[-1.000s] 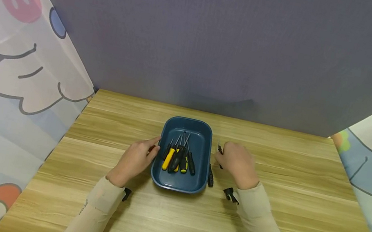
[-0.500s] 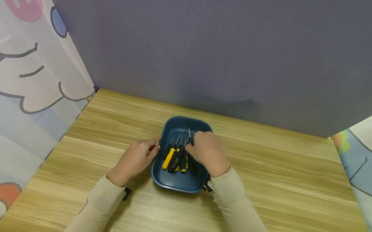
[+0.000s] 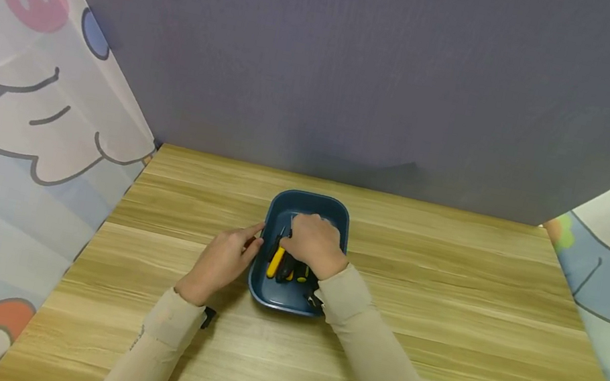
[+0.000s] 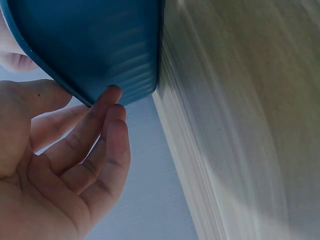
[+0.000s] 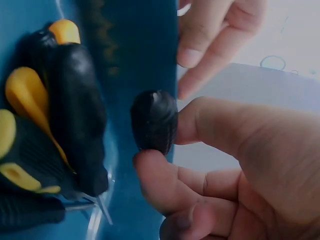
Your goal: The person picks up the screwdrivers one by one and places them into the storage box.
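A dark blue tray (image 3: 275, 299) stands on the wooden table, with several screwdrivers lying in it. Yellow (image 3: 275, 264) and black handles show among them. From the left side, my left hand (image 3: 220, 263) holds the tray's rim between thumb and fingers; the left wrist view shows its fingertips against the outer wall. My right hand (image 3: 315, 245) is over the tray's interior. In the right wrist view, its thumb and index finger pinch a black screwdriver handle (image 5: 155, 122), above the tray. That screwdriver's shaft is mostly hidden, as are several tools beneath the hand.
Wooden tabletop (image 3: 470, 329) extends on both sides of the tray. A grey panel (image 3: 361, 78) rises behind the table, and cartoon-printed curtains (image 3: 62, 141) hang at its sides. My right sleeve (image 3: 371, 338) covers the table beside the tray's lower right corner.
My right hand has carried the black screwdriver leftward from the table into the space over the tray. A black handle beside the tray is now hidden by the sleeve. My left hand stays put.
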A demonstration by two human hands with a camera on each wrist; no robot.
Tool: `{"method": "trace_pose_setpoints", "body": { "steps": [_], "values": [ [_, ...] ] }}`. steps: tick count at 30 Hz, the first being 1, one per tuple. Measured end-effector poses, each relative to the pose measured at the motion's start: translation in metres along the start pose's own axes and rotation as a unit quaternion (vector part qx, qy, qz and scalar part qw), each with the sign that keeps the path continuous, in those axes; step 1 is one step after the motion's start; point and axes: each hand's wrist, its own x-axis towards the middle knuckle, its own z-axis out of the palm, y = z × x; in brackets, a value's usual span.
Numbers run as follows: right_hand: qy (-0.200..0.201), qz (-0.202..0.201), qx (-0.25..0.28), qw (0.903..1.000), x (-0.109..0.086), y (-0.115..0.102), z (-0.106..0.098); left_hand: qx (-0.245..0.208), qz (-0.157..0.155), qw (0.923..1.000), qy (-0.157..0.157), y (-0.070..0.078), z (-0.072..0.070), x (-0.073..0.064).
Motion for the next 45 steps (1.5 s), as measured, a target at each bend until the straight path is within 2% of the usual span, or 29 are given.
{"method": "trace_pose_setpoints", "body": {
  "steps": [12,26,34,45],
  "values": [
    [0.004,-0.002,0.034,0.9994,0.002,0.001,0.009,-0.001,0.005,1.0000,0.005,0.000,0.001,0.000],
    [0.008,-0.008,0.020,0.9997,-0.017,0.009,-0.012,-0.004,-0.002,1.0000,0.007,0.000,0.002,0.000],
    [0.037,-0.030,0.016,0.9987,-0.035,0.034,-0.017,0.001,-0.004,0.9999,0.010,-0.001,0.002,0.000],
    [0.075,-0.021,0.027,0.9966,-0.057,0.073,-0.013,0.004,0.003,0.9999,0.010,-0.001,0.001,-0.001]
  ]
}}
